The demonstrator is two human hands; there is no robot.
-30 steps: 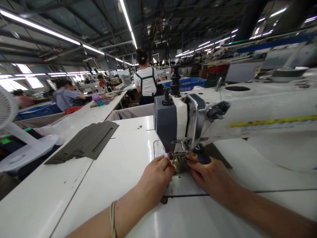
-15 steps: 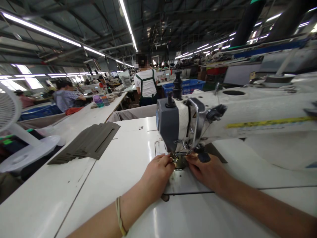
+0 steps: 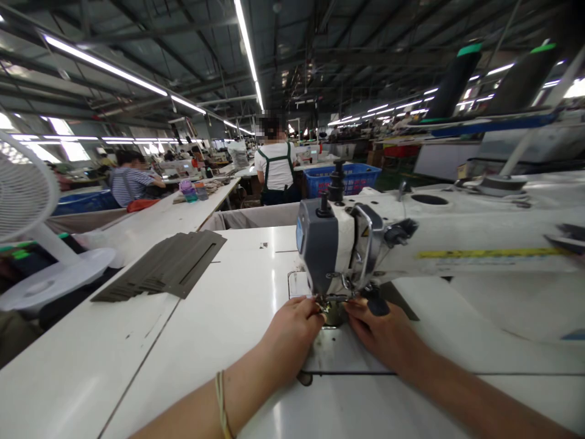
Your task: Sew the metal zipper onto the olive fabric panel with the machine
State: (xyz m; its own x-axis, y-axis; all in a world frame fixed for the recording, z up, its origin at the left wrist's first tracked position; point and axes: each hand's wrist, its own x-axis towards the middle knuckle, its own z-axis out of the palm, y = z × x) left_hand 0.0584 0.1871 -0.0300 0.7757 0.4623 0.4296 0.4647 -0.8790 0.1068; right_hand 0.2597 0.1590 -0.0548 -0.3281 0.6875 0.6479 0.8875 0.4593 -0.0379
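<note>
My left hand is closed in a pinch at the left of the needle area on a white sewing machine. From the right, my right hand comes in with its fingers bent together beside the presser foot. What sits between the fingertips is small and mostly hidden. A dark grey panel shows flat behind my right hand, partly covered by the machine head. Below the foot, the metal needle plate lies level with the tabletop.
Overlapping grey panels are spread on the white table to the left. A white fan stands at the left edge. Beyond the machine are a blue crate and a person in a white shirt, back turned.
The whole view has shifted, so the machine and table appear slightly lower. Both hands stay beside the presser foot, with hardly any visible movement against the machine.
</note>
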